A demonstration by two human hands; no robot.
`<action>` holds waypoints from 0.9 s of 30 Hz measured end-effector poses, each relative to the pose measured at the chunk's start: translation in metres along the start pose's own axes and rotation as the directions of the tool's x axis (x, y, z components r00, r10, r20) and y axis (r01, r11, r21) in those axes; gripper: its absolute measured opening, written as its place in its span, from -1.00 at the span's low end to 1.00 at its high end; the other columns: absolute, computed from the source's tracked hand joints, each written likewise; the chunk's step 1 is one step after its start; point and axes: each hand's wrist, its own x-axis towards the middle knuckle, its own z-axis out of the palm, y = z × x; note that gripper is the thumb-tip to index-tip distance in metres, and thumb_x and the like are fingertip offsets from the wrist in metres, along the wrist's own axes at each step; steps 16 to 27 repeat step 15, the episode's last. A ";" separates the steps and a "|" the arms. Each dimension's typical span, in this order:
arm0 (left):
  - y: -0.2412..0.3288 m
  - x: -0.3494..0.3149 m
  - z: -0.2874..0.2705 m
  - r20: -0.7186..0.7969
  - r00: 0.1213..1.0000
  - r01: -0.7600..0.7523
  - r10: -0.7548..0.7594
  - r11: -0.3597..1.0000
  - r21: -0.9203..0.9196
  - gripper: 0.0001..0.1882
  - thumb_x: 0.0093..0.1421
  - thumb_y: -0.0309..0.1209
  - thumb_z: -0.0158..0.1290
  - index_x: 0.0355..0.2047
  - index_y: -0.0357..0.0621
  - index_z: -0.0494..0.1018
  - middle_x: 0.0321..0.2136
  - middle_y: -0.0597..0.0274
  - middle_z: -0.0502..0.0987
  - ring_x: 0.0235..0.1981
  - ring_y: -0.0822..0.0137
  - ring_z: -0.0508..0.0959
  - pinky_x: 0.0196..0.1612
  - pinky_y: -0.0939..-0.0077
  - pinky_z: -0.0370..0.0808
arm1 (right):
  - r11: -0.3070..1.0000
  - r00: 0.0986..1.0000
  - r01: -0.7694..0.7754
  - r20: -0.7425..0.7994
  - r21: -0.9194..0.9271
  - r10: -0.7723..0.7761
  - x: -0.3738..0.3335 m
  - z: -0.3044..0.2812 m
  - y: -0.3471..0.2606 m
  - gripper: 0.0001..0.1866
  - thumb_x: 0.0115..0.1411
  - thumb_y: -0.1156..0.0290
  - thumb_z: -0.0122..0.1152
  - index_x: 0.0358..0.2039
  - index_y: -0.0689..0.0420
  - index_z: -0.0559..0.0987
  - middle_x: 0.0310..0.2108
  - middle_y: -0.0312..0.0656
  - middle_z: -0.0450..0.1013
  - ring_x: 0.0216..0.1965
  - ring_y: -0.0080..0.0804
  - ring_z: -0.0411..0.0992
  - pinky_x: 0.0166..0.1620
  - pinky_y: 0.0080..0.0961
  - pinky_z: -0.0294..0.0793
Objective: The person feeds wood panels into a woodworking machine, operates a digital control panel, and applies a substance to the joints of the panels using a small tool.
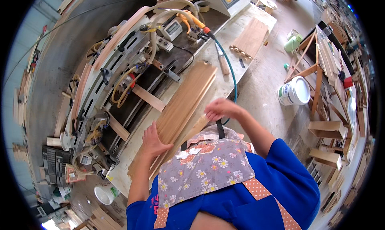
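My left hand [153, 142] lies on a long brown wooden board [176, 105], fingers spread and thumb stretched along its near edge. This board rests on top of another on the workbench. My right hand [221, 109] is in front of the bench edge, its fingers curled together beside the end of a paler wood strip [197, 127]. The strip lies between the boards and my flowered apron [212, 165]. Whatever the right fingers hold, if anything, is hidden.
A machine [132, 65] with hoses, clamps and rails runs along the left. Beyond the boards lie a flat-bladed tool [223, 63], a teal hose [226, 55] and a wooden panel [250, 37]. A white bucket [294, 91] stands on the floor at right.
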 end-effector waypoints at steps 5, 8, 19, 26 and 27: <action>-0.012 -0.008 -0.007 0.080 0.994 -0.032 0.079 0.881 -0.471 0.25 -0.41 -0.03 0.37 0.25 -0.31 0.01 0.08 -0.13 0.25 0.14 -0.03 0.23 0.19 0.13 0.21 | 0.937 0.979 -0.081 0.202 0.339 0.011 0.019 0.088 0.035 -0.52 0.24 0.09 0.15 -0.06 0.28 0.48 -0.19 -0.09 0.50 -0.23 -0.44 0.49 -0.22 -0.58 0.52; 0.007 -0.026 -0.015 -0.037 0.987 -0.157 0.153 0.935 -0.319 0.23 -0.41 -0.03 0.38 0.24 -0.32 0.04 0.06 -0.14 0.26 0.10 -0.03 0.27 0.16 0.14 0.24 | 0.840 0.993 -0.021 0.110 0.543 -0.046 0.019 0.123 0.026 -0.45 0.20 0.17 0.21 0.08 0.28 0.38 -0.03 -0.05 0.45 -0.06 -0.25 0.47 -0.08 -0.36 0.52; 0.000 -0.040 -0.026 0.158 0.981 0.013 0.113 0.773 -0.634 0.06 -0.13 -0.10 0.30 0.30 -0.19 0.01 0.08 0.02 0.30 0.04 0.20 0.35 0.04 0.27 0.33 | 0.700 0.937 0.273 -0.018 0.660 -0.349 -0.022 0.123 0.080 -0.35 0.14 0.42 0.25 0.24 0.07 0.26 0.09 -0.17 0.38 0.10 -0.18 0.37 0.06 -0.18 0.44; 0.000 -0.040 -0.026 0.158 0.981 0.013 0.113 0.773 -0.634 0.06 -0.13 -0.10 0.30 0.30 -0.19 0.01 0.08 0.02 0.30 0.04 0.20 0.35 0.04 0.27 0.33 | 0.700 0.937 0.273 -0.018 0.660 -0.349 -0.022 0.123 0.080 -0.35 0.14 0.42 0.25 0.24 0.07 0.26 0.09 -0.17 0.38 0.10 -0.18 0.37 0.06 -0.18 0.44; 0.000 -0.040 -0.026 0.158 0.981 0.013 0.113 0.773 -0.634 0.06 -0.13 -0.10 0.30 0.30 -0.19 0.01 0.08 0.02 0.30 0.04 0.20 0.35 0.04 0.27 0.33 | 0.700 0.937 0.273 -0.018 0.660 -0.349 -0.022 0.123 0.080 -0.35 0.14 0.42 0.25 0.24 0.07 0.26 0.09 -0.17 0.38 0.10 -0.18 0.37 0.06 -0.18 0.44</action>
